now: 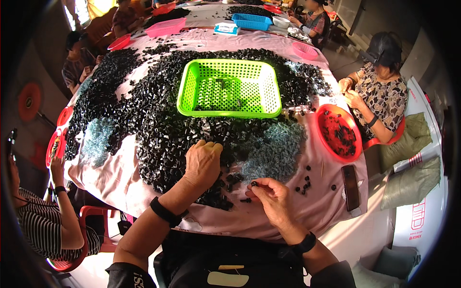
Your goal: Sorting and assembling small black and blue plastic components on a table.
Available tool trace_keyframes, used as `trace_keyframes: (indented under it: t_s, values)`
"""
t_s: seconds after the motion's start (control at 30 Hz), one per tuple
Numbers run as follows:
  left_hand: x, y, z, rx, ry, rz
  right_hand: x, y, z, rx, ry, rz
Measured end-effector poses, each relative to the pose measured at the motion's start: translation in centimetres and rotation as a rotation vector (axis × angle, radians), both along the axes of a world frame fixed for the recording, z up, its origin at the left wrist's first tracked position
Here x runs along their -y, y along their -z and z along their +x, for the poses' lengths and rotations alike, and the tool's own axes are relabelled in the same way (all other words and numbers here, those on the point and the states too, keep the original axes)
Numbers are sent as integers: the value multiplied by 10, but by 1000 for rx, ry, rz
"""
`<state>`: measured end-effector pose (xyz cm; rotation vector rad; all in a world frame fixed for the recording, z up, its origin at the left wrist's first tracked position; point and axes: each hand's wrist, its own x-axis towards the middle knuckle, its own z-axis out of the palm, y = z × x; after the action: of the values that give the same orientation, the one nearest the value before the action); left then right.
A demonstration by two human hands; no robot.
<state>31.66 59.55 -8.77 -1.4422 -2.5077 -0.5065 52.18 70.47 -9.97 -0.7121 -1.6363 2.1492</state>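
A wide heap of small black plastic parts (161, 139) covers the middle of the cloth. My left hand (204, 163) is at the heap's near side with its back up and its fingers curled down. What its fingertips hold, if anything, is hidden. Between the thumb and fingers of my right hand (272, 200) is a small black plastic piece (254, 184), held just above the near part of the cloth. Beyond my right hand lies a pile of small, clear bluish pieces (273, 152). A few black parts (234, 180) lie between my hands.
A bright green basket (229, 114) with a few black pieces stands on the heap. To the right are a red bowl (338, 156) of black parts and a phone (351, 188). Several people sit around the pink cloth (120, 175); blue (252, 21) and pink baskets (165, 27) stand farther back.
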Motion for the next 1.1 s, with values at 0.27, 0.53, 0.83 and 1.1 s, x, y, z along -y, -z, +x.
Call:
trace_keyframes:
  t_s: [0.27,0.53,0.83,1.1]
  values:
    - [0,-4,12,66,23,116,1,-10,-4,49,-21,4]
    - [7,-25,51,1141,133,248,5,-7,-7,-37,-50,-72]
    - [8,-28,69,984,158,348,4,-5,-6,-24,-44,-57]
    - [4,-23,76,898,155,392,4,-7,-5,1,-23,-70]
